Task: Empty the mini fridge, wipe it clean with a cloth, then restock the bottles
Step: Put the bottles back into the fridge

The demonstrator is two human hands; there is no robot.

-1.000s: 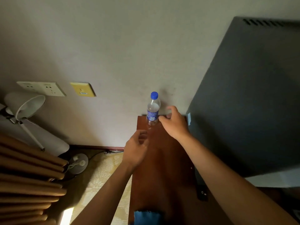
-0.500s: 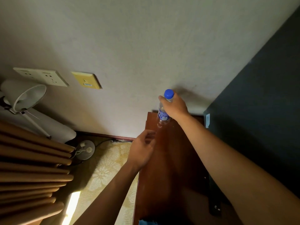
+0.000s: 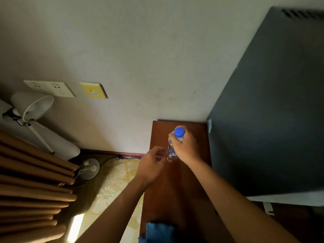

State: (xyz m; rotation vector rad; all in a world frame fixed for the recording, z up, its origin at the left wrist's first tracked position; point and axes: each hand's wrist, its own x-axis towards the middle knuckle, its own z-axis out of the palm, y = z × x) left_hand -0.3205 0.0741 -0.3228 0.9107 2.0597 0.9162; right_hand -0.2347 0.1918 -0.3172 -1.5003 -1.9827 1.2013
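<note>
Now the water bottle (image 3: 172, 146) sits nearer to us than half a second ago, over the wooden tabletop (image 3: 175, 190) and tilted in our right hand (image 3: 185, 148), which grips its upper body. It is clear, with a blue cap and a blue label we cannot read. Our left hand (image 3: 151, 165) hovers just beside it, fingers loosely curled, holding nothing. A blue cloth (image 3: 160, 231) lies at the near edge.
</note>
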